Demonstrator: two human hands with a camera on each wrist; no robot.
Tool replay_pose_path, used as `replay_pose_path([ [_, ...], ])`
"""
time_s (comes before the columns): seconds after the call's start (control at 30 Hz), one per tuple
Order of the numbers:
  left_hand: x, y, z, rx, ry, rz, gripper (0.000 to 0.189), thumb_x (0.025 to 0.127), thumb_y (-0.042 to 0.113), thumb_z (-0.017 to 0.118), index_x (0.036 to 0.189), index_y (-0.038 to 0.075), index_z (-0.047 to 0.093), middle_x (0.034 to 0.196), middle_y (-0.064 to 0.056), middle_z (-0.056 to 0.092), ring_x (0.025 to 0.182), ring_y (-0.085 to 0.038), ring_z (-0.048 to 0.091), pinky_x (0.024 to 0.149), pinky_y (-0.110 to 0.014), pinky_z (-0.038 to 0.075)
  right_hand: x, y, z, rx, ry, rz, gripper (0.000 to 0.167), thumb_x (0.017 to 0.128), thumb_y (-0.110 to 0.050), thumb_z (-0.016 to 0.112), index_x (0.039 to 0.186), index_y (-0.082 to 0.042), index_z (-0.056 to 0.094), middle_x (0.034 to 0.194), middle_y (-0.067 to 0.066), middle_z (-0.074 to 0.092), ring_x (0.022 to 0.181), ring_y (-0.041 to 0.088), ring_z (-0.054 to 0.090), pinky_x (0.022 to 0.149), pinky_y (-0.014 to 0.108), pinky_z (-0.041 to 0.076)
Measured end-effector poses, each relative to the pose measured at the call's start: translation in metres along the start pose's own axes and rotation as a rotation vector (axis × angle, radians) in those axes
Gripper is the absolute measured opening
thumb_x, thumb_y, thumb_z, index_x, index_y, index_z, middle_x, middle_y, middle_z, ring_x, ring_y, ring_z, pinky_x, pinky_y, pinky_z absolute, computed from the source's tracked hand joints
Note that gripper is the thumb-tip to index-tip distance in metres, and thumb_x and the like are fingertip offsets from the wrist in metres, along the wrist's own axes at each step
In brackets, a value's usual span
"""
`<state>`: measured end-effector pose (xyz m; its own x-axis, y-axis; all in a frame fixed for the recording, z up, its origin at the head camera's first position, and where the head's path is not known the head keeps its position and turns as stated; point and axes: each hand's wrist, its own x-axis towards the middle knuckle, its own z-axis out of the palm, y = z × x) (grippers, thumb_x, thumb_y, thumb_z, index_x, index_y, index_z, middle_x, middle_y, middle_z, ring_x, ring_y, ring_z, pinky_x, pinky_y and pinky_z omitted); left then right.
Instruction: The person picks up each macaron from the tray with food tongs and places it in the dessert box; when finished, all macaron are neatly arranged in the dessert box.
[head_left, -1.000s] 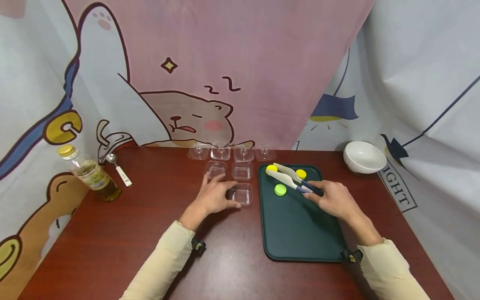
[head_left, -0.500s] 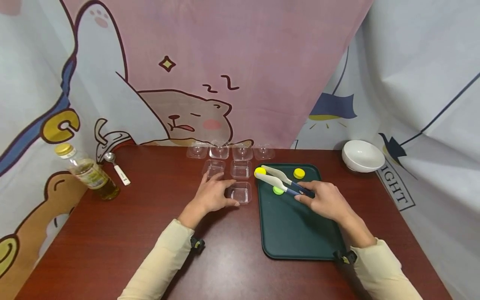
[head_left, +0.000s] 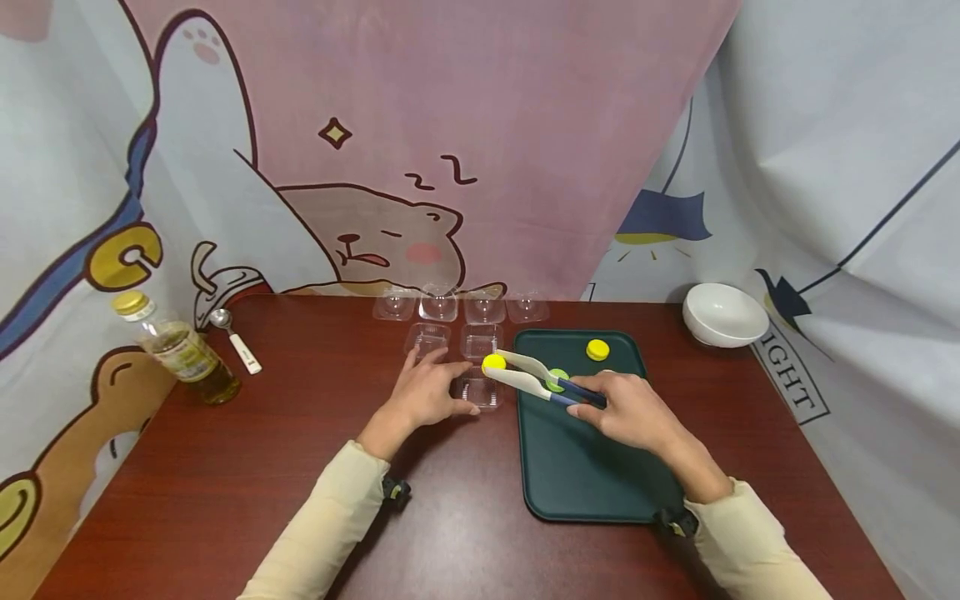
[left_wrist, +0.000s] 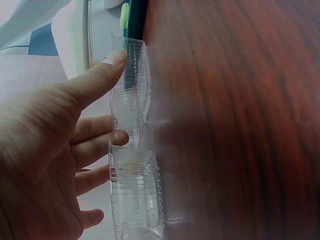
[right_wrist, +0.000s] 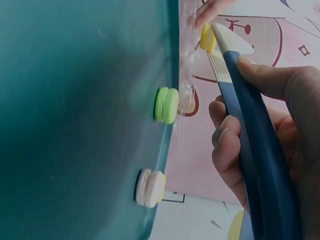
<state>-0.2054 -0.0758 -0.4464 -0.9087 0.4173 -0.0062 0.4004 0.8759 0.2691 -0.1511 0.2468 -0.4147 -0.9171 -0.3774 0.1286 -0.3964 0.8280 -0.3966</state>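
Observation:
My right hand grips tongs with navy handles and pale tips. A yellow macaron is pinched between those tips, over the nearest clear plastic box. At that box is my left hand, its thumb by the front rim and its index finger by the back rim. The left wrist view shows this hand with spread fingers alongside the clear boxes. On the dark green tray lie a green macaron and another yellow macaron. A pale pink macaron shows in the right wrist view.
Behind the left hand stand two more clear boxes, with several clear domed lids in a row at the back. An oil bottle and a small scoop are at the left. A white bowl sits back right.
My right hand has carried the tongs and the yellow macaron leftward from over the tray to over the nearest box. The left hand has stayed in place.

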Motion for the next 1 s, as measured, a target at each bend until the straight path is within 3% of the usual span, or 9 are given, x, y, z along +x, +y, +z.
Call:
replay_pose_path([
  [0.4, -0.002, 0.000, 0.003, -0.012, 0.006, 0.010, 0.080, 0.075, 0.060, 0.083, 0.142, 0.024, 0.061, 0.139, 0.003, 0.066, 0.149, -0.027, 0.040, 0.124, -0.063, 0.016, -0.001, -0.010, 0.011, 0.000, -0.038, -0.053, 0.042, 0.085, -0.031, 0.082, 0.122, -0.014, 0.075, 0.088, -0.006, 0.071, 0.069, 0.007, 0.049, 0.056, 0.022, 0.040],
  [0.67, -0.001, 0.000, 0.002, -0.003, 0.006, 0.011, 0.079, 0.075, 0.062, 0.082, 0.141, 0.024, 0.061, 0.139, 0.002, 0.066, 0.149, -0.027, 0.040, 0.124, -0.062, 0.016, -0.001, -0.012, 0.017, -0.019, -0.078, -0.033, 0.044, 0.086, -0.032, 0.081, 0.125, -0.013, 0.073, 0.099, -0.001, 0.074, 0.073, 0.007, 0.053, 0.061, 0.023, 0.043],
  [1.0, 0.000, 0.001, 0.001, 0.005, 0.000, 0.006, 0.081, 0.075, 0.062, 0.081, 0.143, 0.023, 0.060, 0.140, 0.002, 0.065, 0.149, -0.027, 0.039, 0.125, -0.061, 0.015, 0.000, -0.014, 0.019, -0.046, -0.073, -0.039, 0.044, 0.085, -0.033, 0.081, 0.124, -0.015, 0.074, 0.094, -0.002, 0.071, 0.071, 0.006, 0.051, 0.060, 0.023, 0.043],
])
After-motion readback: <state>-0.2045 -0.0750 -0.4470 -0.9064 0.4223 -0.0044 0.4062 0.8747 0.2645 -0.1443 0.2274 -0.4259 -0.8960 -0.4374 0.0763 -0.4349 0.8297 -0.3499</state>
